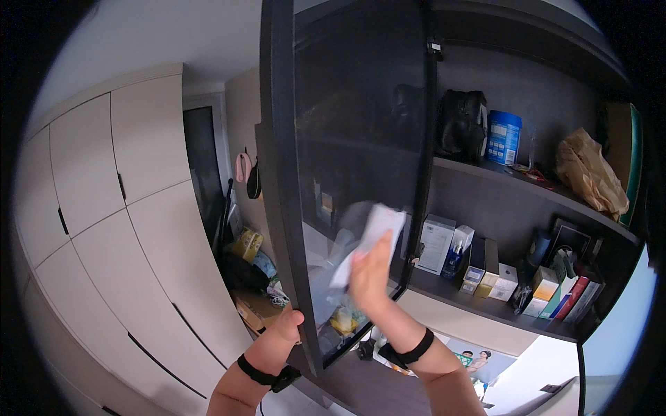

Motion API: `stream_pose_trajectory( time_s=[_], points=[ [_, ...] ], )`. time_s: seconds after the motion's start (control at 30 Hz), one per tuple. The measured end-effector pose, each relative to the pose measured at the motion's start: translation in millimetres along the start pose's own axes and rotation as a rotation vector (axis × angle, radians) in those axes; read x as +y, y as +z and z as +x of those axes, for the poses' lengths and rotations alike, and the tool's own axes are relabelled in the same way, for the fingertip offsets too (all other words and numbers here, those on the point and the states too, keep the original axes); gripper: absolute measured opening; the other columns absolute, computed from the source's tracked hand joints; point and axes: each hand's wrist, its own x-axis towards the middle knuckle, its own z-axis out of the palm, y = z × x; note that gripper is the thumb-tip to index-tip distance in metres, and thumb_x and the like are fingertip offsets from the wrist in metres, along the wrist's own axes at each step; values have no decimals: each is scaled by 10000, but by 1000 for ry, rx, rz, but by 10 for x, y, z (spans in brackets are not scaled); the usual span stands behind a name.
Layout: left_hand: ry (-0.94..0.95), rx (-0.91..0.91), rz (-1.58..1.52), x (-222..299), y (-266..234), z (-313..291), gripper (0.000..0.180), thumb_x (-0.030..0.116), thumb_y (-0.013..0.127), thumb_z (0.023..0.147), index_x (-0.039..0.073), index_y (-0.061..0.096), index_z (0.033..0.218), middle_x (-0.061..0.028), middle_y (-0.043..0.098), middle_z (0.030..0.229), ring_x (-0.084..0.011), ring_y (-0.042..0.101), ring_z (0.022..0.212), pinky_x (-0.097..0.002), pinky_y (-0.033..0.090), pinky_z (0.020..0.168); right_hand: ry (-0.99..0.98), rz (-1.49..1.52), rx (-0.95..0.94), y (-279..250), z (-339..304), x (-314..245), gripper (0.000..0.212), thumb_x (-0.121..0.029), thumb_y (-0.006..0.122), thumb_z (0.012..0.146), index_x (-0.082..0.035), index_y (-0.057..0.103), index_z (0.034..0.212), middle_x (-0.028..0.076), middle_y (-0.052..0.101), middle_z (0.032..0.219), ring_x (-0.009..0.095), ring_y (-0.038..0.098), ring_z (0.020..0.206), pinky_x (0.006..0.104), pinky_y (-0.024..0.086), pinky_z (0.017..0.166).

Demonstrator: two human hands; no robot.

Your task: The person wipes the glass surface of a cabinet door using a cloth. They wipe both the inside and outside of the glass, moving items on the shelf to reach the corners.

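A dark-framed glass cabinet door (361, 125) stands swung open in front of me. Low on its outer edge is my left hand (284, 324), gripping the frame; its thumb shows and most of its fingers are hidden. My right hand (371, 274) holds a folded white cloth or paper wipe (381, 223) flat against the lower part of the glass. The wipe's edges look a little blurred. Both wrists wear black straps.
Right of the door, the upper shelf (485, 165) carries a black bag (463, 119), a blue tub (504, 137) and a crumpled brown paper bag (590, 170). Boxes, a blue bottle (453, 260) and books (572, 298) stand below. Pale wardrobes (83, 201) line the left.
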Motion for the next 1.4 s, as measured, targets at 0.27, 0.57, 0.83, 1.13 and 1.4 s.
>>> stream_pose_trajectory(
  time_s=[0.27, 0.57, 0.83, 1.13, 1.4],
  points=[
    [-18, 55, 180, -5, -14, 45, 1044, 629, 684, 620, 36, 270, 1374, -125, 316, 1393, -285, 357, 1259, -464, 360, 972, -635, 15, -78, -364, 1315, -865, 537, -265, 417, 866, -81, 347, 1366, 178, 257, 1439, 329, 252, 1327, 464, 153, 1080],
    [105, 423, -143, 626, 150, 338, 1054, 827, 287, 701, 42, 229, 1401, -137, 311, 1415, -313, 341, 1277, -434, 240, 1076, -569, 7, -37, -353, 1285, -537, 546, -310, 409, 901, -53, 318, 1373, 201, 211, 1449, 346, 203, 1344, 475, 151, 1078],
    [321, 200, 11, 1572, 952, 1205, 809, 690, 283, 836, 24, 435, 1270, -120, 520, 1228, -250, 490, 1131, -387, 376, 971, -663, 15, -232, -397, 666, -520, 569, -306, 508, 845, -29, 388, 1328, 173, 319, 1409, 317, 267, 1325, 435, 182, 1073],
    [383, -145, 396, 2149, 1251, 1493, 454, 297, 475, 926, -11, 423, 1257, -131, 514, 1221, -229, 510, 1114, -351, 396, 974, -682, -36, -297, -458, 735, -534, 578, -305, 508, 845, -65, 363, 1351, 154, 308, 1419, 300, 273, 1323, 439, 208, 1068],
    [253, -66, 407, 2238, 1574, 1556, 404, 356, 503, 911, 24, 526, 1138, -91, 605, 1061, -179, 593, 965, -333, 477, 860, -742, 14, -75, -424, 1637, -981, 541, -261, 439, 879, -15, 328, 1348, 198, 271, 1422, 341, 256, 1324, 448, 176, 1079]
  ],
)
